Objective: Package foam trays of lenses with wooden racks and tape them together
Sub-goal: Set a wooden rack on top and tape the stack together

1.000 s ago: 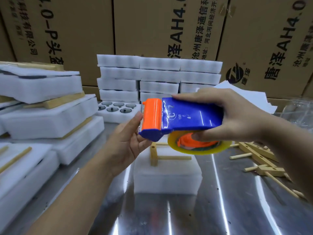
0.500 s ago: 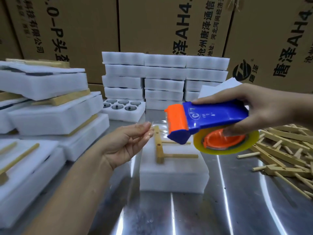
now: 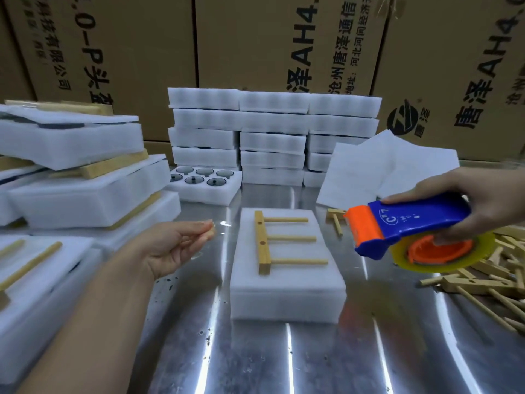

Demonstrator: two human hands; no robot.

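Blue tape dispenser (image 3: 412,220) gripped by right hand (image 3: 466,200), fingers (image 3: 397,199) curled — left hand (image 3: 176,248) palm-up, fingers pinched, contents unclear.

The right hand (image 3: 480,200) grips a blue and orange dispenser (image 3: 412,220) over the tabletop (image 3: 284,362), its tape roll (image 3: 446,267) hanging under the palm. The left hand (image 3: 176,245), palm up, pinches a faint clear tape end (image 3: 223,224) at its fingertips. Between the hands lies a closed foam tray (image 3: 287,288) with a rack (image 3: 264,243) flat on top. Loose racks (image 3: 494,280) lie below the right hand. An open tray of lenses (image 3: 204,189) sits beyond the left hand, and foam stacks (image 3: 71,200) sit to its left.
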